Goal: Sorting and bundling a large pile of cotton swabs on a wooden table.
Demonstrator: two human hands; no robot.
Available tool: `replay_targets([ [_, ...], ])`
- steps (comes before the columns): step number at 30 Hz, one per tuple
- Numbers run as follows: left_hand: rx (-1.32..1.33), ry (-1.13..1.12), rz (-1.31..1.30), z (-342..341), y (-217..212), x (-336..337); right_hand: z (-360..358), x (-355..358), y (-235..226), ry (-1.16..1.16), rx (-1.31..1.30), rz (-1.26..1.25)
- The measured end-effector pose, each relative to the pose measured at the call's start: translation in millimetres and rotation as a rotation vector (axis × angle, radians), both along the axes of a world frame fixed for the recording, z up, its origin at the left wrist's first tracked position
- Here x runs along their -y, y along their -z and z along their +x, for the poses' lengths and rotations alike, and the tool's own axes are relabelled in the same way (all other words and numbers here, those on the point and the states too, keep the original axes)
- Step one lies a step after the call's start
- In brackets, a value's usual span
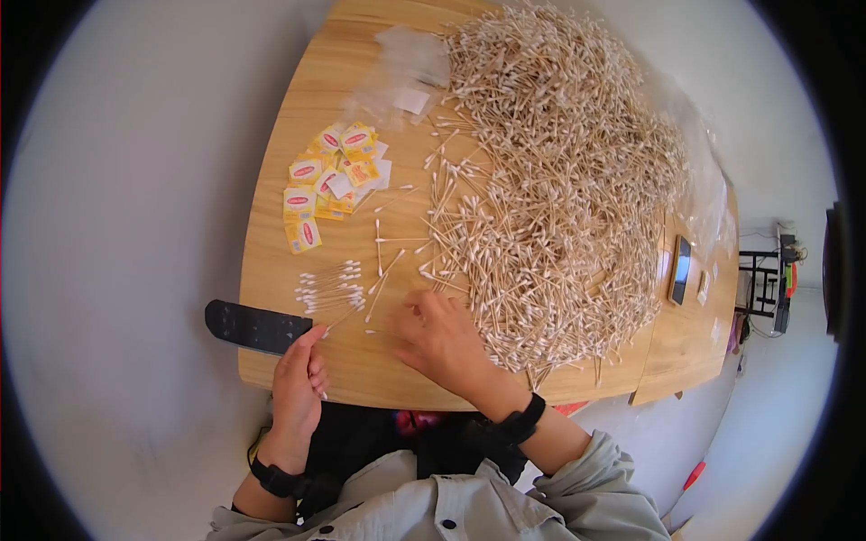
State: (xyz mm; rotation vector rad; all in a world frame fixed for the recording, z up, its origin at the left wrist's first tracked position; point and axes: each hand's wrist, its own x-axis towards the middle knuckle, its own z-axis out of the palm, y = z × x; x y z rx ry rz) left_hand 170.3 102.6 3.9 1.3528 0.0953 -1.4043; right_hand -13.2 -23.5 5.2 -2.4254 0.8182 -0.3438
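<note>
**Swabs on the table, both hands at the near edge**

Far left, near edge: black strip [255, 326] lies flat on the table [271, 261], its right end just by my left hand.

My left hand [299, 383]: rests at the table's near edge, fingers curled loosely together, index tip stretched forward and touching the stick end of a swab at the edge of the small bundle. Whether it pinches that swab I cannot tell. Black band on that wrist.

Small bundle [331, 290]: a neat row of swabs lying side by side, white tips to the left, just ahead of my left hand and apart from the big heap.

Behind it, further up the table: packets [329, 180], yellow with red ovals, scattered in a loose cluster, a few white slips among them. Clear bags [406, 68] beyond, near the far edge.

Centre: a few loose swabs [388, 243] lie singly between the bundle and the heap.

My right hand [442, 338]: palm down on the wood, fingers spread a little and bent, tips at the near fringe of the heap. It covers whatever is under it, so I cannot tell if it grips anything. Black band on this wrist too.

Right: the heap [559, 180] of wooden swabs covers most of the table, thick and tangled, reaching the far edge. Past it, a dark phone [681, 269] lies flat on the wood
</note>
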Motion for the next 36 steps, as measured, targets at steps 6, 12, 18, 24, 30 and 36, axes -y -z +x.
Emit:
replay_targets([
  [6, 0.024, 0.074, 0.023, -17.3, 0.0, 1.9, -28.4, 12.6, 16.2, 0.207, -0.016, -0.054],
  [12, -0.092, 0.179, -0.013, -60.4, 0.0, 31.3, -50.7, 20.6, -13.2, 0.605, 0.428, -0.11],
  [18, -0.225, 0.306, -0.136, -80.4, -17.8, 50.8, -80.9, 0.9, -32.9, 0.906, 0.688, 0.57],
  [24, -0.038, 0.414, -0.151, -95.0, -29.9, 40.6, -57.5, -64.3, -23.0, 0.71, 0.66, 1.157],
  [30, 0.335, 0.538, -0.171, -99.2, -20.3, 28.8, -56.9, -80.2, -14.3, 0.692, 0.57, 1.18],
  [36, 0.756, 0.613, -0.391, -104.7, -19.2, 29.8, -58.0, -84.2, -12.7, 0.693, 0.627, 1.246],
])
